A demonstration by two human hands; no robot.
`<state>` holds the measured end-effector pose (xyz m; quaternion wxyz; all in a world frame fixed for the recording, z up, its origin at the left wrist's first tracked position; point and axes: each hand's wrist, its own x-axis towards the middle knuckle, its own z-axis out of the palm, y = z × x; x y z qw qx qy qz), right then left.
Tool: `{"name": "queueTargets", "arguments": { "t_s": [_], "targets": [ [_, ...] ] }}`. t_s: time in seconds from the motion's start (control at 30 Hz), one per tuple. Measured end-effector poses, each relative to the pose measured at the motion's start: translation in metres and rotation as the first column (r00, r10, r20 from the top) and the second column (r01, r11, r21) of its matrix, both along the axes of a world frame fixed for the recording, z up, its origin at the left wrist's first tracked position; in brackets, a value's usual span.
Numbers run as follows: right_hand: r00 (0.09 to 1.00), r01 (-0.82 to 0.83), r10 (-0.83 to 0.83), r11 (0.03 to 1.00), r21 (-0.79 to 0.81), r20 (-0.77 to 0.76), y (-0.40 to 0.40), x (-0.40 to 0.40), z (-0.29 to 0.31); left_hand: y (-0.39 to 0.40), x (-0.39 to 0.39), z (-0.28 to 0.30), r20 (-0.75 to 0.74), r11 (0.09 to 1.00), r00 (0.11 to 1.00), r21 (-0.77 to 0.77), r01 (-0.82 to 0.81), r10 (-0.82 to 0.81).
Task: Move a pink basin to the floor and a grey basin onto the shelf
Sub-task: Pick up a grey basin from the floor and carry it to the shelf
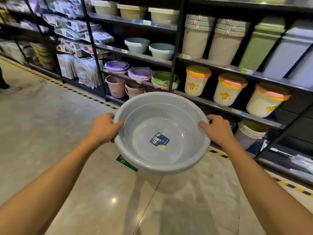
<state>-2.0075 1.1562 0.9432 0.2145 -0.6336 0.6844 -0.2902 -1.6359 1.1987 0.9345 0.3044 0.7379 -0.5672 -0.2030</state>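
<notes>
A round grey basin [189, 116] with a blue label stuck in its bottom is held level above the floor, in front of the shelf [220, 106]. My left hand [105, 128] grips its left rim, thumb over the edge. On the opposite rim my right hand [218, 129] holds it the same way. No pink basin shows on the floor; stacked pink and purple basins [116, 67] sit on a shelf level beyond the grey basin.
Black shelving runs along the right and back, filled with buckets, lidded bins [197, 80] and green basins [165, 78]. A yellow-black tape line [81, 94] marks the floor edge. A green floor sticker [127, 164] lies under the basin. A person's shoe [6, 89] shows far left.
</notes>
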Motion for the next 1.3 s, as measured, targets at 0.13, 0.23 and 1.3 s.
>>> {"name": "queueTargets", "arguments": {
  "t_s": [0.13, 0.23, 1.3],
  "targets": [
    [1.0, -0.013, 0.013, 1.0, -0.018, -0.004, -0.013, 0.011, -0.004, -0.001, 0.01, -0.002, 0.0, 0.999, 0.999, 0.007, -0.038, 0.038],
    [1.0, -0.023, 0.023, 1.0, -0.017, -0.001, -0.029, 0.024, -0.01, -0.006, 0.021, -0.006, 0.007, 0.998, 0.998, 0.005, -0.058, 0.058],
    [0.998, -0.062, 0.065, 0.986, 0.155, -0.013, -0.353, 0.187, -0.072, -0.329, 0.18, -0.091, -0.033, 0.988, 0.997, 0.135, -0.069, 0.074]
  ]
}}
